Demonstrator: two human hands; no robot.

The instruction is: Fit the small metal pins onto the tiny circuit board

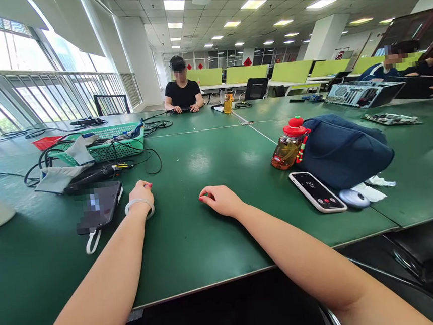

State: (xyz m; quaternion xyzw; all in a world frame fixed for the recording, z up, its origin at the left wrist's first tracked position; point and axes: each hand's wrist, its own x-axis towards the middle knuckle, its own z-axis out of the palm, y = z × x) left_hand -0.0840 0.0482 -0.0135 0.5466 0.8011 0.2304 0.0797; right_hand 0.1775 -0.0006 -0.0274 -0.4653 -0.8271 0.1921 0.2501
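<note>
Dark phone (108, 205) at 9 o'clock, just beside L hand (140, 193) (half-curled, palm hidden, can't tell if holding), R hand (220, 199) at L's 3 o'clock, relaxed, nothing visibly held; step prob. idle rest, next move prob. needs fingers uncurled.

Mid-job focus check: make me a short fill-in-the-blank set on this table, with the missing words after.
1. The pale bracelet is worn on the ____.
2. The bottle beside the navy bag has a ____ lid.
3. The larger basket, beyond the left hand, is ____ in colour.
4. Right of the right hand, a phone lies face ____.

Missing words: left wrist; red; green; up.
</note>
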